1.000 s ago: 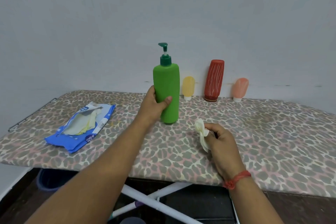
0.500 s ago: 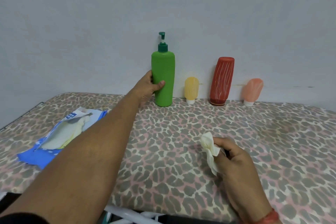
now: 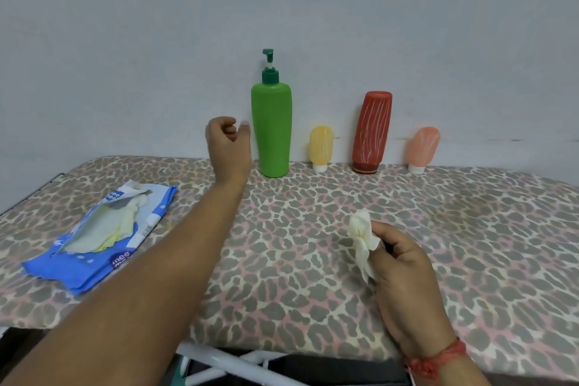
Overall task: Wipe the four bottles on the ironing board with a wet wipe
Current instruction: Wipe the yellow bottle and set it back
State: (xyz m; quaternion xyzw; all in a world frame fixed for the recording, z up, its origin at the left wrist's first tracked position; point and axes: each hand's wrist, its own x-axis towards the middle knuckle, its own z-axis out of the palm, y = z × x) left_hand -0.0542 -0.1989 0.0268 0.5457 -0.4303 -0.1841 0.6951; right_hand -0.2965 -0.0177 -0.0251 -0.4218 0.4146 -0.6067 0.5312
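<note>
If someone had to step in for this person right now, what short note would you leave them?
Left hand: holds nothing, fingers loosely curled, just left of the green pump bottle, not touching it.
Right hand: pinches a crumpled wet wipe above the ironing board.
All four bottles stand along the wall: green, small yellow bottle, red bottle, small pink bottle.
The wipe pack lies open at the left.
Done: the pictures do not show which bottles are already wiped.
Left: judging by the row, probably yellow, red and pink.
</note>
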